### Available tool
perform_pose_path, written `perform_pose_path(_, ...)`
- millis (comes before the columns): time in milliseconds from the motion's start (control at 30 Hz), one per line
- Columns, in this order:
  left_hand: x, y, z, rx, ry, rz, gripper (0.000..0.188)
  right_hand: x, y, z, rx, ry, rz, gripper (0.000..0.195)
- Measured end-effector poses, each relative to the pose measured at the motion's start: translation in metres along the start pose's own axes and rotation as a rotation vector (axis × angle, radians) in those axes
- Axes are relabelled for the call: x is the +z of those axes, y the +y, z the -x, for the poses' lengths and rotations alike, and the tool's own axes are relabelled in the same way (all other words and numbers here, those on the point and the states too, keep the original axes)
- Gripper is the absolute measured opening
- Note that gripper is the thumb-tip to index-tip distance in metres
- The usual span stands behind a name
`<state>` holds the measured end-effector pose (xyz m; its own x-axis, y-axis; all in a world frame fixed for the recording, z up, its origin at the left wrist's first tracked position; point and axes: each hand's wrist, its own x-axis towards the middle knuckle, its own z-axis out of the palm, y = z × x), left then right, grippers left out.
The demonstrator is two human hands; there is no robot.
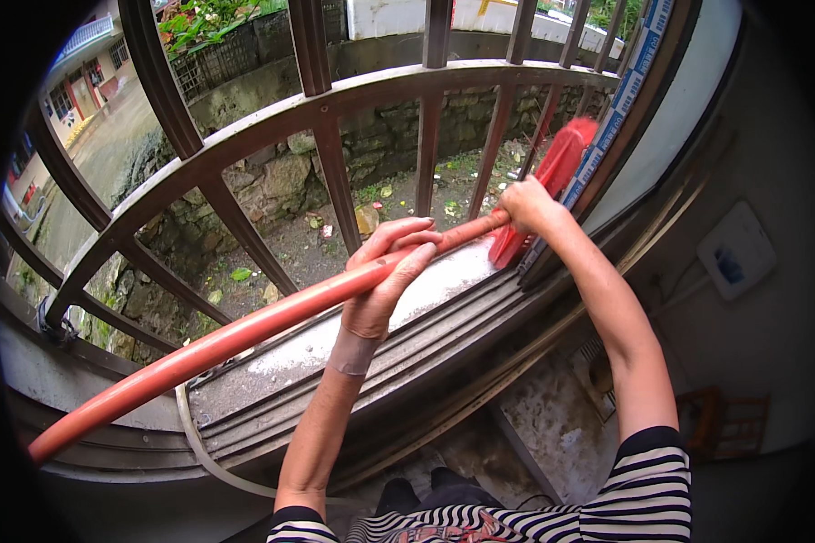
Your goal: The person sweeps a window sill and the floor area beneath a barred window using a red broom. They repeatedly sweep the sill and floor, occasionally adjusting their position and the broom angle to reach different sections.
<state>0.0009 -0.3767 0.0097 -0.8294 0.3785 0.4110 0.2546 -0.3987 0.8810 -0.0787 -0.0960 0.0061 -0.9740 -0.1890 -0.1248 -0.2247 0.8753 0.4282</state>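
Note:
A broom or brush with a red plastic head (553, 186) stands against the right-hand window frame (618, 112), which bears blue and white tape. Its long orange-red handle (197, 356) slants down to the far left. My right hand (526, 203) is closed around the handle close to the head. Further along, my left hand (394, 261) supports the handle between thumb and fingers, the palm beneath it. Red bristles show blurred at the head's top. Below the handle runs the window sill (299, 356), with whitish patches, beside the sliding-window tracks (421, 360).
Brown metal window bars (428, 146) stand just beyond the sill. A pale hose (197, 434) crosses the sill at the left. Outside are a stone wall (278, 183) and littered ground. Indoors, a wooden chair (740, 424) stands at the lower right.

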Motion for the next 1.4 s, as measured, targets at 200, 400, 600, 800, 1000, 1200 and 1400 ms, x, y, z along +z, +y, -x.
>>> perform_pose_path(200,0.004,0.039,0.001,0.092,0.059,0.002,0.043,0.003,-0.03,0.01,-0.072,0.173,-0.314,0.009)
perform_pose_path(400,-0.009,0.127,-0.002,0.188,0.009,-0.299,0.049,-0.022,-0.132,-0.012,-0.391,0.173,-0.77,0.018)
perform_pose_path(600,-0.059,0.172,0.01,0.139,0.145,-0.494,0.055,-0.057,-0.269,-0.026,-0.57,0.145,-1.094,0.021)
perform_pose_path(800,-0.096,0.202,0.042,0.061,0.302,-0.656,0.056,-0.089,-0.39,-0.037,-0.59,0.238,-1.329,0.019)
perform_pose_path(1000,-0.11,0.225,0.067,0.072,0.393,-0.796,0.059,-0.122,-0.454,-0.033,-0.431,0.559,-1.468,0.014)
perform_pose_path(1200,-0.074,0.26,0.076,0.214,0.304,-0.862,0.058,-0.162,-0.448,-0.02,-0.49,0.73,-1.493,0.022)
perform_pose_path(1400,-0.056,0.308,0.072,0.525,0.174,-0.901,0.047,-0.198,-0.366,0.009,-0.681,0.622,-1.387,0.019)
